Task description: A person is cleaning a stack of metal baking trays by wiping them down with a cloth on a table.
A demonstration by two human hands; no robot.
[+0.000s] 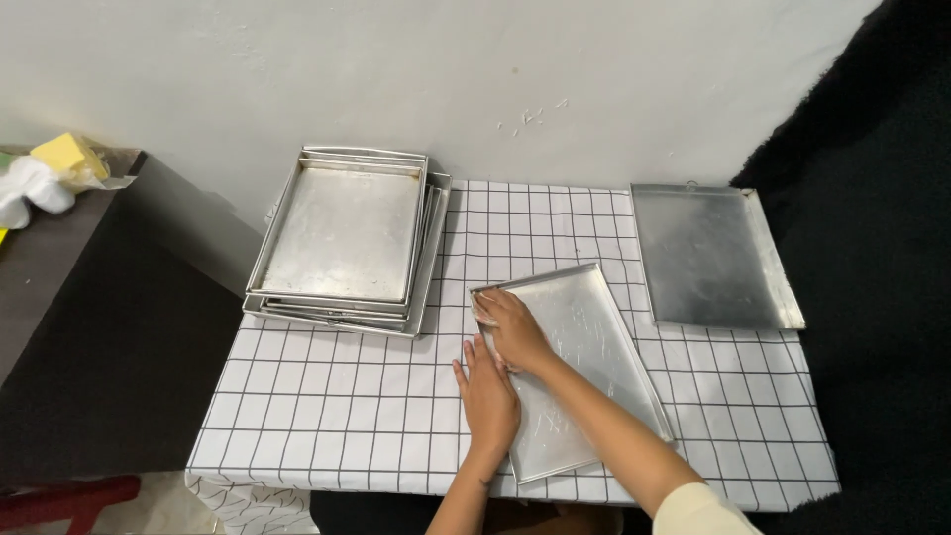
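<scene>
A shallow metal baking tray [594,342] lies at an angle on the checked tablecloth [347,406] in front of me. My right hand [510,329] presses flat on the tray's upper left corner, with what looks like a small cloth under the fingers. My left hand [487,394] rests flat beside it, on the tray's left edge. A stack of several metal trays [347,238] stands at the back left. A single metal tray [708,256] lies at the back right.
The table stands against a white wall [475,79]. A dark counter [45,258] at the left holds a yellow sponge [67,155] and white cloth [30,188]. A red stool [59,500] is on the floor, lower left.
</scene>
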